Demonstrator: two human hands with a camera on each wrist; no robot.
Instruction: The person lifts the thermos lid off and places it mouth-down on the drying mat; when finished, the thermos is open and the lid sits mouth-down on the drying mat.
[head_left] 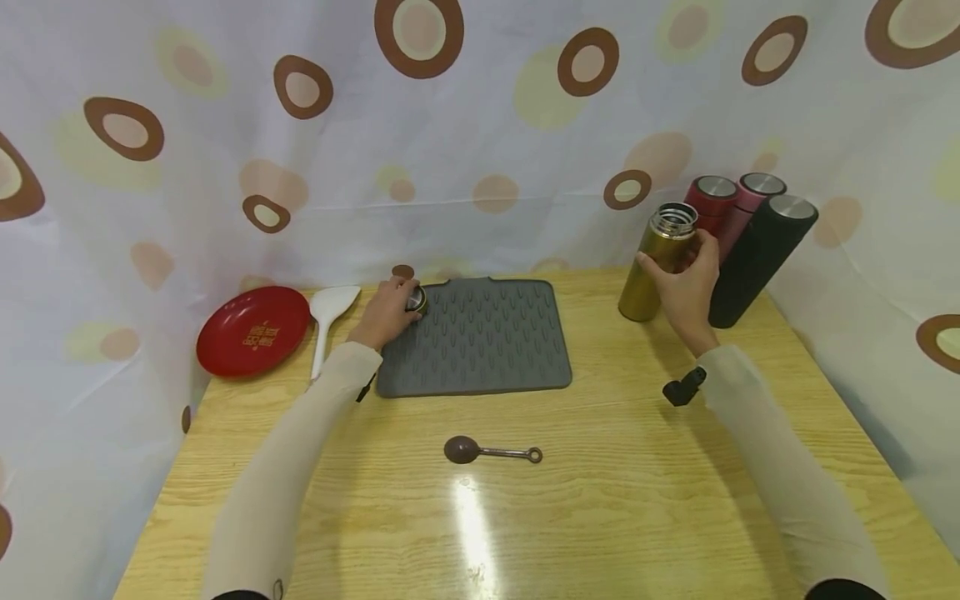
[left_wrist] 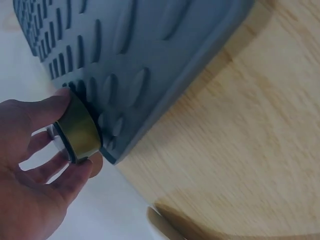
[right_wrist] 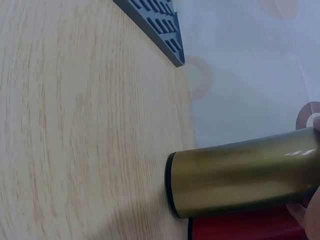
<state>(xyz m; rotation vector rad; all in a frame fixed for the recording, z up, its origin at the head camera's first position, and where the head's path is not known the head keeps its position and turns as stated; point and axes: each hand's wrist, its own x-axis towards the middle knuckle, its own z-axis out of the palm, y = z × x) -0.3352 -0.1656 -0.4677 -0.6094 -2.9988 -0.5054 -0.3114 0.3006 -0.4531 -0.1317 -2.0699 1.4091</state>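
Flask, gold and lidless, is upright at the right rear of the table. Next comes the mat, flat at the back, ridges up, probably to let air beneath whatever sits there. The black flask, pink flask and red flask bunch at the right, perhaps to share one corner; the plate is far left. The right hand clamps thumb and fingers round the gold one below its neck, seemingly to steady it with the mouth uncovered. The spatula lies beside the plate, the spoon nearer. Smallest is the lid, its low rim pinched between thumb and fingers of the left hand at the mat's rear left corner.
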